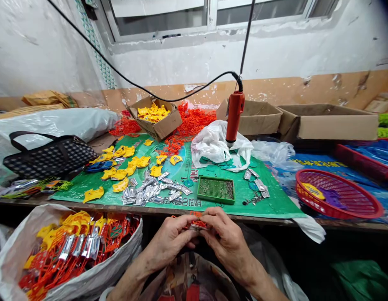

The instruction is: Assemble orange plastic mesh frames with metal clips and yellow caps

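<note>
Just in front of the table's edge, low in the middle, my left hand (172, 236) and my right hand (227, 237) meet around a small orange plastic part (198, 224) with a silvery metal piece on it. Fingers of both hands are closed on it and hide most of its shape. Beyond them on the green sheet (181, 209) stands a green tray (216, 200) of small metal bits, probably screws. Silvery metal plates (150, 190) lie heaped left of the tray, with yellow plastic pieces (120, 174) scattered behind. A red electric screwdriver (235, 117) hangs above the table.
A white sack (6, 267) holding orange, yellow and metal parts stands at lower left. At the back are a carton (162, 127) of yellow pieces, orange plastic frames (194, 119) and a white plastic bag (209, 144). A red basket (344, 205) sits at right; a black cable (131, 85) hangs overhead.
</note>
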The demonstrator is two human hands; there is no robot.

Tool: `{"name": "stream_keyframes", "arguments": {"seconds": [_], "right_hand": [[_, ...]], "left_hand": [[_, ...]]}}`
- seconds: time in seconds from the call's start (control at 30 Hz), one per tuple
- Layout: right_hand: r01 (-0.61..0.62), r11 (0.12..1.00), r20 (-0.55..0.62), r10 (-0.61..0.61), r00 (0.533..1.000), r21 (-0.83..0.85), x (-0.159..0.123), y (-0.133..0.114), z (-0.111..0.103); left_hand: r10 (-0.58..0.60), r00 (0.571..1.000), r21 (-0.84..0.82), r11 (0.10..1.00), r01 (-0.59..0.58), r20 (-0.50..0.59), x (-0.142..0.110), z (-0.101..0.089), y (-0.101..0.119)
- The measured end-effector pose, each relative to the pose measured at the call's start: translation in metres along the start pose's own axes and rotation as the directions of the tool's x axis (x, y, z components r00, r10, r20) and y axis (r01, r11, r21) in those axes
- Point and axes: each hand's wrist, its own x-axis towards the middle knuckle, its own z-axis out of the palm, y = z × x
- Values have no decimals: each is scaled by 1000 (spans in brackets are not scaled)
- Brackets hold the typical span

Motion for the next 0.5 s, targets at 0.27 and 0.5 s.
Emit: {"name": "stream_keyframes", "arguments": {"seconds": [0.27,0.5], "right_hand": [[8,949,-96,-41,995,-316,-9,2,3],[81,965,-65,-100,993,-250,-6,4,3]], "left_hand": [[119,977,-30,992,-126,-178,-5,-2,-19],[348,925,239,921,-308,-150,-3,-8,-34]]}}
